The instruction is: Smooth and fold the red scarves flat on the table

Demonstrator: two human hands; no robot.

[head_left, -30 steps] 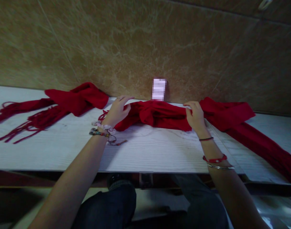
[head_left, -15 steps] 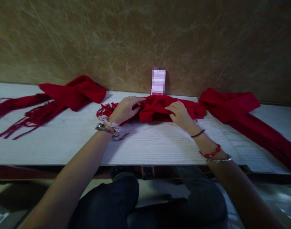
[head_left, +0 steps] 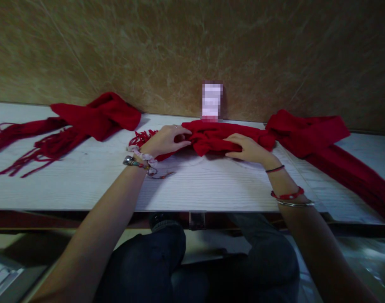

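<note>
A red scarf [head_left: 306, 134] lies along the back of a white table [head_left: 85, 185], its middle bunched into folds [head_left: 211, 136] in front of me. My left hand [head_left: 165, 141] rests on the left end of the bunch, fingers curled onto the cloth beside a red fringe [head_left: 142, 136]. My right hand [head_left: 249, 149] presses on the right part of the bunch, fingers closed over the fabric. Both wrists wear bracelets.
A second red scarf with long tassels [head_left: 69, 126] lies at the table's left. A small blurred upright object [head_left: 211, 100] stands against the brown marbled wall [head_left: 179, 50]. The scarf's long tail runs off to the right. My dark-trousered knees sit below the table edge.
My right hand has slid left, gathering the spread scarf into a tighter bunch toward my left hand. The left hand has stayed nearly where it was.
</note>
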